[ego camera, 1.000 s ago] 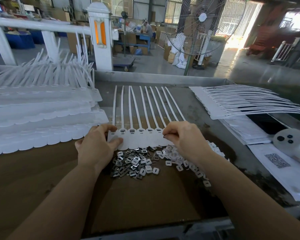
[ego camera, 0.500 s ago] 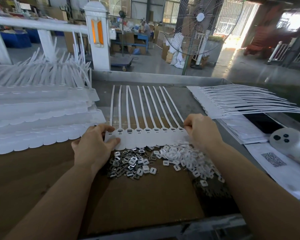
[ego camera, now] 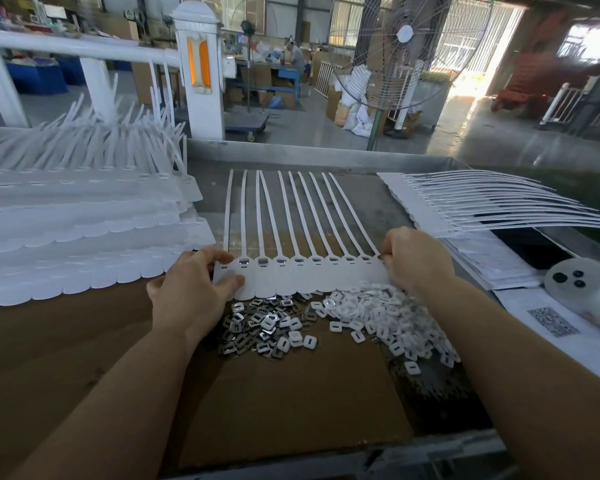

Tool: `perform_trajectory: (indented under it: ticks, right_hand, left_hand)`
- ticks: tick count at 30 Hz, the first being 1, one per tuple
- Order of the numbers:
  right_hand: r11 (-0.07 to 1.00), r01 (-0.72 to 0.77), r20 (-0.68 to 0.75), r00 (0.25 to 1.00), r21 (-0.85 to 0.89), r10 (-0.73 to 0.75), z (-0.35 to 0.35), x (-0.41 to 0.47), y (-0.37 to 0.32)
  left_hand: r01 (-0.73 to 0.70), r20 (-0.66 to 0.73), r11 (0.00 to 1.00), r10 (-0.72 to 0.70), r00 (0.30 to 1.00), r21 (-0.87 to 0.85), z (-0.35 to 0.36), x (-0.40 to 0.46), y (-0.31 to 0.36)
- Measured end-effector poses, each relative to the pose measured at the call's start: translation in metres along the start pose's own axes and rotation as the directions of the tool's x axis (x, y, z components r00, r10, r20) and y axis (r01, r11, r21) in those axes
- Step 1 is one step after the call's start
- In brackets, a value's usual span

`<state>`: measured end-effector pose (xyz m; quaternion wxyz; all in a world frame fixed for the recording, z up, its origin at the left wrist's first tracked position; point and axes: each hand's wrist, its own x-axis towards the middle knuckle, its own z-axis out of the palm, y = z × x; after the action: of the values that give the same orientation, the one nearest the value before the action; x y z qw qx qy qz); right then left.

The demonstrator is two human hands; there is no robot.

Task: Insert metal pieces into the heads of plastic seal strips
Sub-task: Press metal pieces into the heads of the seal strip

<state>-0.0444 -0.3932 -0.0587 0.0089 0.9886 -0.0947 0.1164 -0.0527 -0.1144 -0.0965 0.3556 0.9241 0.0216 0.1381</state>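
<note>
A joined row of white plastic seal strips (ego camera: 302, 275) lies flat before me, tails fanning away. Metal pieces show in several of the head slots toward the left. My left hand (ego camera: 191, 289) pinches the row's left end, thumb on top of the flat tag. My right hand (ego camera: 414, 259) has curled fingers at the rightmost head; what its fingertips hold is hidden. Below the row lies a heap of small metal pieces (ego camera: 257, 327), and to its right a heap of white plastic caps (ego camera: 385, 320).
Tall stacks of seal strip rows (ego camera: 77, 233) fill the left side. Another stack of strips (ego camera: 492, 206) lies at the right, over papers. A white round device (ego camera: 582, 282) sits at the far right. Brown cardboard (ego camera: 274, 403) covers the near bench.
My right hand moved rightward along the row of heads, from the middle to the right end. My left hand stayed gripping the left end.
</note>
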Motion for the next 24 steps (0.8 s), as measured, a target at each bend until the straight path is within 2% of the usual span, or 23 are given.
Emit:
perform_trajectory:
  ticks: [18,24]
  right_hand:
    - [0.979,0.122,0.079,0.991,-0.162,-0.111,-0.011,-0.013,-0.011]
    - [0.980,0.123,0.168,0.981,-0.158,-0.096,-0.016,-0.018,-0.012]
  left_hand:
    - [-0.005,-0.007,1.000,0.005,1.000,0.001,0.002,0.001,-0.004]
    - [-0.009,0.000,1.000,0.009,1.000,0.009,0.002,0.002,-0.004]
